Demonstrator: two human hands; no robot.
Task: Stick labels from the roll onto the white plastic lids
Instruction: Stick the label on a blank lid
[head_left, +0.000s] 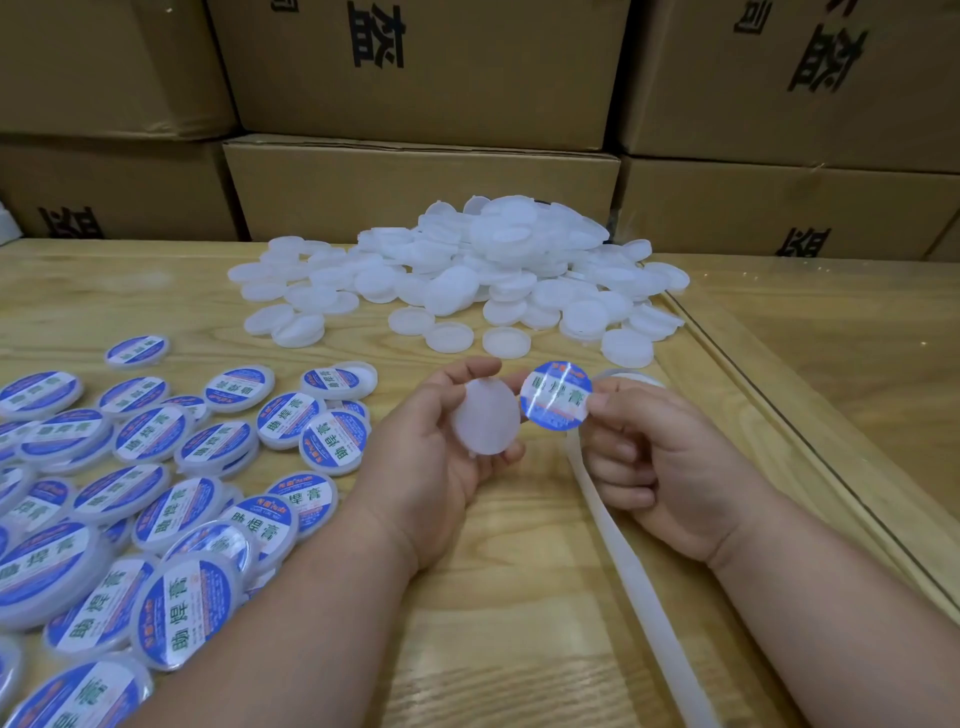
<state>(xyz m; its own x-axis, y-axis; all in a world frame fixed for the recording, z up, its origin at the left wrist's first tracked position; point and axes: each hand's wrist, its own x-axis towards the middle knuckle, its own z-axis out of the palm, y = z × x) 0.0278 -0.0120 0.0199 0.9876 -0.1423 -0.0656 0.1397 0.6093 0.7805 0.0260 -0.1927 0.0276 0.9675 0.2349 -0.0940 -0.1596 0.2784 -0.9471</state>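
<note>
Head view: your left hand (447, 441) grips a blank lid (485, 418), fingers curled round it. Your right hand (644, 447) pinches a blue label (556, 396) just right of that lid. Behind the lid: unlabelled pile (467, 275); left: labelled lids (156, 493) on desk (519, 597).

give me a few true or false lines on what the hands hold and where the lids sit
1. The left hand holds a blank lid. True.
2. The right hand pinches a round label that is already stuck flat on that lid. False: the label is beside the lid, not yet on it.
3. The labelled lids lie on the person's left. True.
4. The heap of blank lids sits inside a cardboard box. False: it lies on the table, in front of the boxes.
</note>
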